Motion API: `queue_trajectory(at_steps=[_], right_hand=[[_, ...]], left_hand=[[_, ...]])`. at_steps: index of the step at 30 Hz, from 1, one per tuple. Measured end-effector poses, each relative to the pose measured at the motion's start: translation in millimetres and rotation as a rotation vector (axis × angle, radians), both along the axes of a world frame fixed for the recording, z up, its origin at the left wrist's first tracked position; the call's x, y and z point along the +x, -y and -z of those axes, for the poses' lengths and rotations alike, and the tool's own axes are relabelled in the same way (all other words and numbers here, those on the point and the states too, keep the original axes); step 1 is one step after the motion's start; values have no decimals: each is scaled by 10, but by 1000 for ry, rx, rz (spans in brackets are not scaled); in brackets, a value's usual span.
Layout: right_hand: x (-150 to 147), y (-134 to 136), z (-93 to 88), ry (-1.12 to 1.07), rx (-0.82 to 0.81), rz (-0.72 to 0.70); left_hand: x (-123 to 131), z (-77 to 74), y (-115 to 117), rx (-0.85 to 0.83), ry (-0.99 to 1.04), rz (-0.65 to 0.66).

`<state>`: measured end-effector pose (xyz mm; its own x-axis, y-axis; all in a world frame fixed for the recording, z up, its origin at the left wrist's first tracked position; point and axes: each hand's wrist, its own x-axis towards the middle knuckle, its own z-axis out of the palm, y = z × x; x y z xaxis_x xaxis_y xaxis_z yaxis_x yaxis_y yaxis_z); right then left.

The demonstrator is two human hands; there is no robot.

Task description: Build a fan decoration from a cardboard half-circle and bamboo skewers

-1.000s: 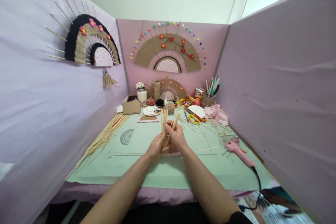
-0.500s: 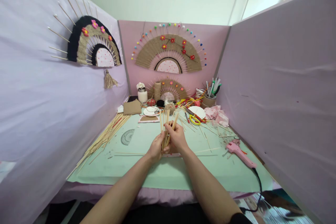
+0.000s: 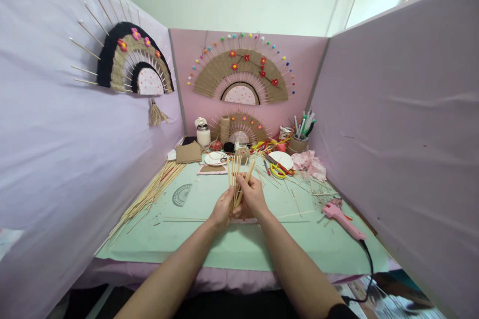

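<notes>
Several thin wooden sticks (image 3: 238, 169) stand upright in a bundle between my two hands, their upper ends fanned apart. My left hand (image 3: 223, 208) is closed round the lower part of the bundle. Higher up on the right side, my right hand (image 3: 251, 195) grips the sticks with its thumb and fingers. Beneath the hands lies a half-round piece with a patterned edge (image 3: 249, 220), mostly hidden by them. A long single stick (image 3: 183, 219) lies flat at the left of the hands.
A pile of long sticks (image 3: 157, 189) and a protractor (image 3: 181, 195) lie at the left. Yellow-handled scissors (image 3: 277, 170), a white half disc (image 3: 281, 160) and a pink glue gun (image 3: 342, 219) with a cord are at the right. Woven fans (image 3: 204, 79) hang on the back panel.
My right thumb and fingers have shifted slightly to the right on the sticks, and the right-hand sticks lean a little differently. The left hand keeps its hold.
</notes>
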<state>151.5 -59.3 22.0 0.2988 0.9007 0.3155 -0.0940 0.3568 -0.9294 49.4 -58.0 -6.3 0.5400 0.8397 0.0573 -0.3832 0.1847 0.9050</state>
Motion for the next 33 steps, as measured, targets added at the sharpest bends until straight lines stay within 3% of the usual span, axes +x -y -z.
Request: queue_trajectory(at_steps=[6, 16, 33], right_hand=[[-3, 24, -44, -7, 15, -37], [67, -28, -11, 63, 46, 79], [36, 47, -72, 58, 23, 116]], left_hand=[[-13, -27, 4, 30, -9, -7], [-16, -149, 17, 86, -35, -199], [-18, -67, -26, 109, -48, -234]])
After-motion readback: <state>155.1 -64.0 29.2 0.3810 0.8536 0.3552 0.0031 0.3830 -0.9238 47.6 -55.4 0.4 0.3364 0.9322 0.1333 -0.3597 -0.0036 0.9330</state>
